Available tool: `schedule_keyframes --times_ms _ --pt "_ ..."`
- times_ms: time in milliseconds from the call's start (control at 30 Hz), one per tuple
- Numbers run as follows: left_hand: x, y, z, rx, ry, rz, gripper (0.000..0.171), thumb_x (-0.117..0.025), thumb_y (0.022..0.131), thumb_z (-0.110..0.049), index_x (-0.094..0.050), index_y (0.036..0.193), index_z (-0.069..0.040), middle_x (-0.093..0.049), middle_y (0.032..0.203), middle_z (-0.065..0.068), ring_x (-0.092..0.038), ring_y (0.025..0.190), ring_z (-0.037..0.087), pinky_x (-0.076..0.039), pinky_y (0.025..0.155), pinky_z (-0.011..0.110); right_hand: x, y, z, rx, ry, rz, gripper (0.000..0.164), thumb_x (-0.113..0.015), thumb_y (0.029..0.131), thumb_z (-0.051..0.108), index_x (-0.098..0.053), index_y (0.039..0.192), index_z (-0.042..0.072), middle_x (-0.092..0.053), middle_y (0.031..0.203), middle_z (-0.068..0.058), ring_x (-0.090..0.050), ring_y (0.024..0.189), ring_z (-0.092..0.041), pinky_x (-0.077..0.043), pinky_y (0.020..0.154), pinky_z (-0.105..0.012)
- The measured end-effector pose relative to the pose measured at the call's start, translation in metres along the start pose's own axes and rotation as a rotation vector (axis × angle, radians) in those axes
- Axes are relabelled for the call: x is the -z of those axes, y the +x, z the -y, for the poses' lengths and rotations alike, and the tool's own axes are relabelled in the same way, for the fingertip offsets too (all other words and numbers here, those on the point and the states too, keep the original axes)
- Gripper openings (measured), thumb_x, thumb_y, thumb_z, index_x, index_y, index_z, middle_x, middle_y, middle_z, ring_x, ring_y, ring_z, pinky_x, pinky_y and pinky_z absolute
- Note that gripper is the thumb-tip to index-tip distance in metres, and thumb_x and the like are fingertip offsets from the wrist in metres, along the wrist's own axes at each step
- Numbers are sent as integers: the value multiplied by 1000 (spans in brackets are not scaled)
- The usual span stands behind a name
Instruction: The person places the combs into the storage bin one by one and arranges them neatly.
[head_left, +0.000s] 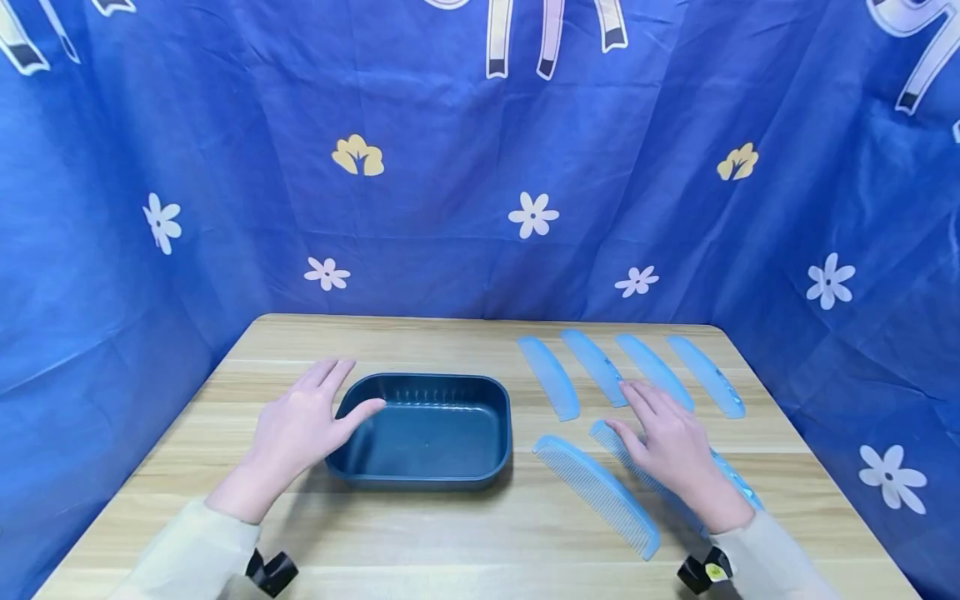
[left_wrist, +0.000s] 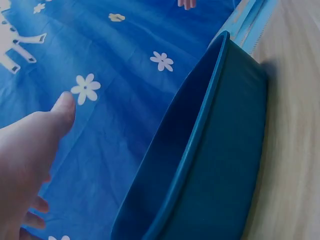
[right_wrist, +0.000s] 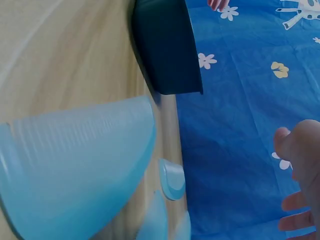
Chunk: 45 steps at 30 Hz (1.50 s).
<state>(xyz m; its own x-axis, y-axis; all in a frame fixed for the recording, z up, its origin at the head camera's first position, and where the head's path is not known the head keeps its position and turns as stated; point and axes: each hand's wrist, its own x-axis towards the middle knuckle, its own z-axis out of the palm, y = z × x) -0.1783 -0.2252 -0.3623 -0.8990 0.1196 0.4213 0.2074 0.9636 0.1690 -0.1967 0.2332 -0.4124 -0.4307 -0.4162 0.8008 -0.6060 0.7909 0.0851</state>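
Observation:
A dark teal plastic tray (head_left: 420, 482) with rounded corners stands on the table, nothing inside it. My left hand (head_left: 303, 429) hovers by its left end, fingers straight and thumb spread over the rim. In the left wrist view that hand (left_wrist: 32, 145) appears apart from the tray wall (left_wrist: 225, 140). Over the light blue combs at the right is my right hand (head_left: 670, 440), fingers extended and holding nothing. Beneath it lies one comb (head_left: 626, 450), partly hidden, between a front-left comb (head_left: 596, 492) and another comb (head_left: 738, 479) mostly covered by the hand and wrist.
Several more light blue combs (head_left: 551, 379) form a slanted row toward the back right of the wooden table (head_left: 442, 550). A blue patterned cloth (head_left: 442, 217) hangs behind the table and along both sides. Each wrist carries a small black camera mount (head_left: 272, 573).

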Motion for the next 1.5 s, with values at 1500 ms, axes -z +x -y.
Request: schedule_keyframes --times_ms 1500 --pt "-39 -22 50 250 -531 220 53 -54 94 -36 -44 136 -6 -55 120 27 -58 103 39 -46 86 51 -11 -38 40 -312 96 674 56 -69 81 42 -58 126 11 -60 107 -6 -58 99 -25 -51 75 -45"
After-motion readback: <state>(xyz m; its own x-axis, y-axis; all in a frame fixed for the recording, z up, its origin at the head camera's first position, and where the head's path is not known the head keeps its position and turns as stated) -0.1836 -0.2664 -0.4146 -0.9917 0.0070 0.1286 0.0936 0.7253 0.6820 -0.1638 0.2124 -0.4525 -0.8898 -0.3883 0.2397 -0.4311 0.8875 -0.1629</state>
